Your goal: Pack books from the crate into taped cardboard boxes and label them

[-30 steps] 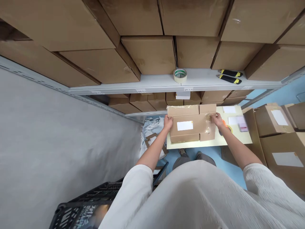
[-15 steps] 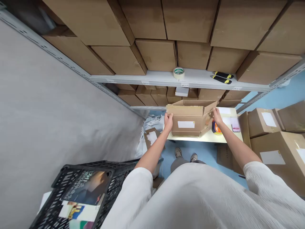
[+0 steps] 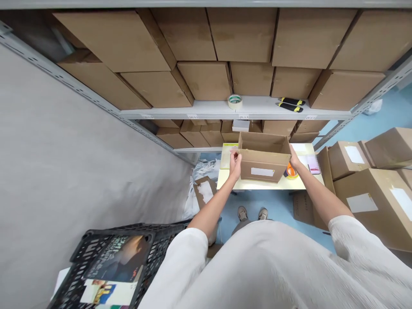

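Left hand (image 3: 236, 165): grip closed on the upper near-left corner of the cardboard box (image 3: 264, 159). Right hand (image 3: 293, 158): against the box's right end, fingers partly hidden; cannot tell how far that grip closes.

Box lies directly between the two, over the desk (image 3: 223, 177); whether its base touches, unclear. Long axis runs left to right, hand to hand; neither hand nearer, both in contact. Mouth faces up, white label (image 3: 262, 172) on wall toward wearer.

Outward: orange tape roll (image 3: 292, 171) just beside right wrist; shelf (image 3: 257, 103) beyond, box on near side.
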A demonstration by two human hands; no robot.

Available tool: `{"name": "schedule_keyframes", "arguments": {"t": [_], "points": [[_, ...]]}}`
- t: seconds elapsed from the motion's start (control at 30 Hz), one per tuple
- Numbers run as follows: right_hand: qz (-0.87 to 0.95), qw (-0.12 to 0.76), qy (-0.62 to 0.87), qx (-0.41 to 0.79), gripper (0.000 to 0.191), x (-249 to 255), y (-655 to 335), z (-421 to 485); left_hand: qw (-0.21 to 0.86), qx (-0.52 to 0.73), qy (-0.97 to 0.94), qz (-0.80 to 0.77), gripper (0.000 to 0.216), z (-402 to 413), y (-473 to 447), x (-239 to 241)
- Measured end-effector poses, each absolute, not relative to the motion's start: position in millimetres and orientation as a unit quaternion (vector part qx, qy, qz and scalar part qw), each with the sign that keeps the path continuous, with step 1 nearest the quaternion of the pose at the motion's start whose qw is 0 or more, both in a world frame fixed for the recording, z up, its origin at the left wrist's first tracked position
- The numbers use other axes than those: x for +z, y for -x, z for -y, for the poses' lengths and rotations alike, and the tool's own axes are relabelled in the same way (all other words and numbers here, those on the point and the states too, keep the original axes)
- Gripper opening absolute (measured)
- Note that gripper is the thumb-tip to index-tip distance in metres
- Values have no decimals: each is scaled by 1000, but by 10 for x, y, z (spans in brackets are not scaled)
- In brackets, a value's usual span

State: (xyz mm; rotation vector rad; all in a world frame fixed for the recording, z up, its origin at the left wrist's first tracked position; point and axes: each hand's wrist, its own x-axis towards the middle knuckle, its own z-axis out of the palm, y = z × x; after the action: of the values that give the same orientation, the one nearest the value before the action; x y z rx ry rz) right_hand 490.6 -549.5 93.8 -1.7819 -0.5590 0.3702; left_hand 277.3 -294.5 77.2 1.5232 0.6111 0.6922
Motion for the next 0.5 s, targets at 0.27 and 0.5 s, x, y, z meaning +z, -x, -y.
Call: {"name": "schedule_keyframes", "arguments": {"t": [0.27,0.5], "points": [[226,578,758,201,74,957,-4824,5595,609,287,-700,-237,58,2886,-2672,850],[169,577,764,236,73,1024,-4823,5626,613,303,-701,-201,52,2838,-2694,895]]}}
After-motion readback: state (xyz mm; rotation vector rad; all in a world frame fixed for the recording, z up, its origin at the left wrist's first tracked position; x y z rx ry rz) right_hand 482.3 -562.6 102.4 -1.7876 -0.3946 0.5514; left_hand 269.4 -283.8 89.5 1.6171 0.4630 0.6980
